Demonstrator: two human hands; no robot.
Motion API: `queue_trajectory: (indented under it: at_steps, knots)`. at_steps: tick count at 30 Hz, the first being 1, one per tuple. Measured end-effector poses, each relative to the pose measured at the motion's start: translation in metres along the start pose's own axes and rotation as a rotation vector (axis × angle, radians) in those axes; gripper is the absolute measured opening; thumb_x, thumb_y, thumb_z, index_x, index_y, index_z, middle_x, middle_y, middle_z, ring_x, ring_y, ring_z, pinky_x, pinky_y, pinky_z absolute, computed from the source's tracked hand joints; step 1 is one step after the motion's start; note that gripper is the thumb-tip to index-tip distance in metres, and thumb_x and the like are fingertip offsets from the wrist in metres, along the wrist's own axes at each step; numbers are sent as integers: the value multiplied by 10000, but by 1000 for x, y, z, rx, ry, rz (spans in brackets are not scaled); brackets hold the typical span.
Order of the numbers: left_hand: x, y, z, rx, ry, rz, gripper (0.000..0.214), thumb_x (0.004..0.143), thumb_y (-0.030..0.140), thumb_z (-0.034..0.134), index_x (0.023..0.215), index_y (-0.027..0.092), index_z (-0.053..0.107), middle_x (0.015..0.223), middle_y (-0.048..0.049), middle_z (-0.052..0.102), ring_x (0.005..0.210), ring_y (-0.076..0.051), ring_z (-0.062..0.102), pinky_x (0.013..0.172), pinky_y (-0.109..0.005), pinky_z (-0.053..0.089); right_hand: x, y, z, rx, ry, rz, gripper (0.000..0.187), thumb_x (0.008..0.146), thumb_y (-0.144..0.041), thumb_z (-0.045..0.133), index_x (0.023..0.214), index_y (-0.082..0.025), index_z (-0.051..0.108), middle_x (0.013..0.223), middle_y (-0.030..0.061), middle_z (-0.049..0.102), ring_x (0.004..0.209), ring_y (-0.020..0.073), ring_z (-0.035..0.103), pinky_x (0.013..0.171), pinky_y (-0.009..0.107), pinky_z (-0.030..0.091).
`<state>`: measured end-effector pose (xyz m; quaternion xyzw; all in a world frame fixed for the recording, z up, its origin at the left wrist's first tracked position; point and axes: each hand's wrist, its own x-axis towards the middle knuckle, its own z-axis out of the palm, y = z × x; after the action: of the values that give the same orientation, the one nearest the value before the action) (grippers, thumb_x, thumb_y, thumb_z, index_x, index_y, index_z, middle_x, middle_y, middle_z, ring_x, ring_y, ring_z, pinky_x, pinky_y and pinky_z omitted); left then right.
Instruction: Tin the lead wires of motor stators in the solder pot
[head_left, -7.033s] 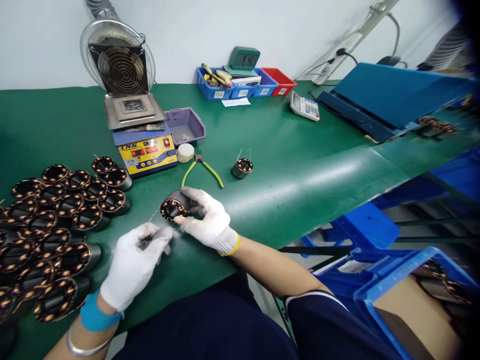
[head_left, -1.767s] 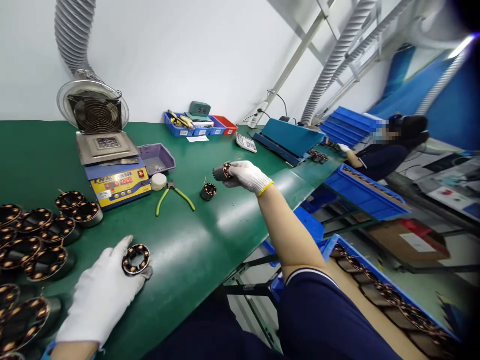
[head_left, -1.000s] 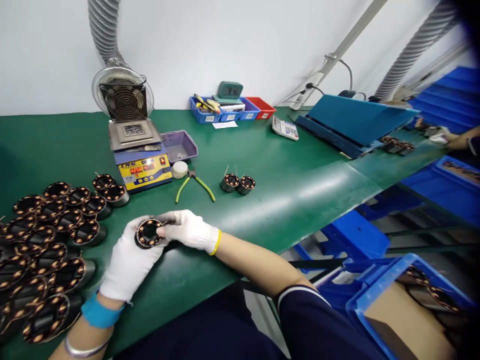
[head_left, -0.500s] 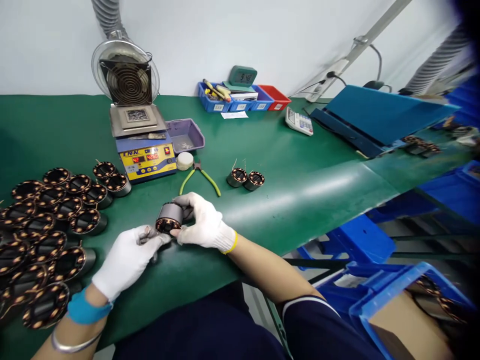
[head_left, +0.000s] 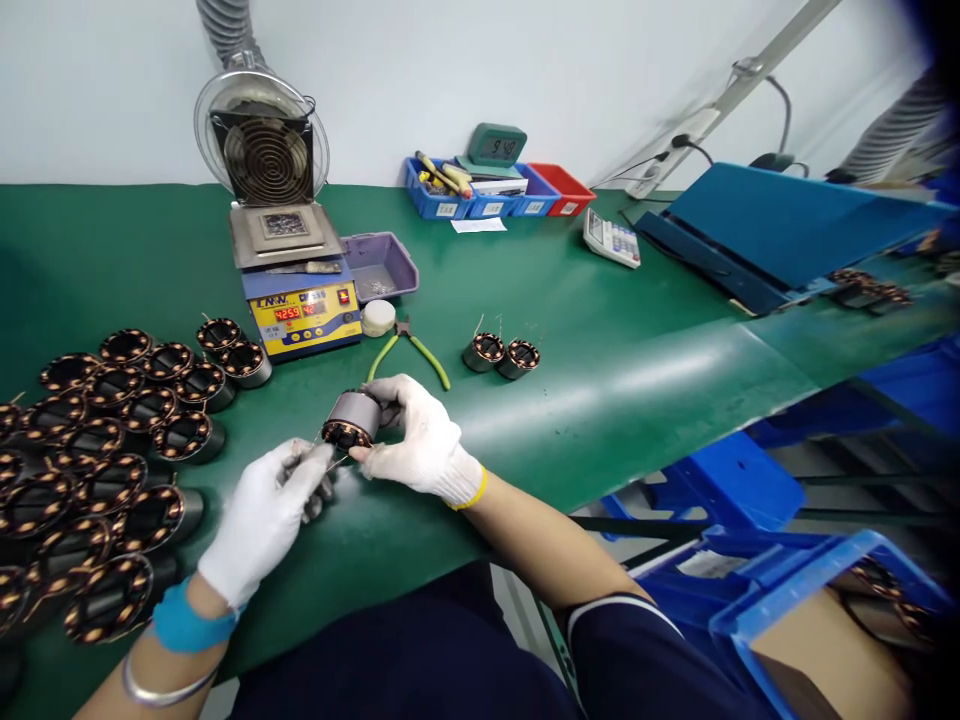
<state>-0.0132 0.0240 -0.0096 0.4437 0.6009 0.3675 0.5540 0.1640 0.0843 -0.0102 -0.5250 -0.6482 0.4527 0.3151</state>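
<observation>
My right hand (head_left: 420, 440), in a white glove, grips a motor stator (head_left: 354, 412) around its grey steel side. The stator is tilted, its copper-wound end facing down toward me. Thin wire leads stick out from that end. My left hand (head_left: 270, 505), also gloved, is closed just left of the stator with thumb and fingers pinched at a wire lead (head_left: 339, 462). Its fingertips are partly hidden, and the wire is very fine. Green-handled pliers (head_left: 409, 350) lie spread open on the table beyond the stator. Two shorter stators (head_left: 484, 352) stand to the right of the pliers.
Many stators (head_left: 112, 480) crowd the green table's left side. A solder pot (head_left: 300, 315) with red digits stands behind, beside a purple tray (head_left: 381, 265) and a round white tin (head_left: 378, 318). Small bins (head_left: 439, 200), a calculator (head_left: 611, 238) and a blue stand (head_left: 780, 235) line the back.
My left hand has drawn slightly away from the stator's end, and wire leads now show between them. The right hand still holds the stator. The whole view has shifted a little.
</observation>
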Motion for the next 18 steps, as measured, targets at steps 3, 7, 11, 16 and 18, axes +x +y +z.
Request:
queue_trajectory:
  at_steps: [3,7,11,16,18]
  knots:
    - [-10,-1,-1,-52,29,72,342,834,475,628,716,158,580,609,-6,580,486,-99,478,444,-221,393,1,2,1,93,8,29,681,532,-374,798,1145,-194,562,1061,66,624,865,193,635,809,354,555]
    - [-23,-4,-11,-256,62,200,261,830,425,659,767,178,604,680,-16,613,529,-125,528,422,-228,400,6,-2,-3,226,56,101,711,512,-360,800,1140,-161,534,1043,95,634,868,211,647,814,378,560]
    - [-23,-8,-11,-144,106,254,224,885,383,596,782,184,608,675,-1,601,543,-118,531,458,-230,422,24,-18,-13,158,96,12,709,534,-359,789,1165,-168,530,1077,96,637,909,226,641,832,385,553]
    - [-18,-17,6,373,123,602,117,883,296,596,832,195,626,745,-3,633,655,-127,587,609,-254,464,95,-59,-30,-244,185,-255,665,633,-360,719,1229,-141,521,1145,90,596,1015,244,607,906,409,510]
    - [-16,-19,12,538,143,746,79,876,270,599,856,195,616,714,4,614,635,-129,571,612,-267,446,134,-80,-33,-471,242,-353,634,679,-367,678,1244,-132,516,1179,89,563,1100,266,566,962,444,469]
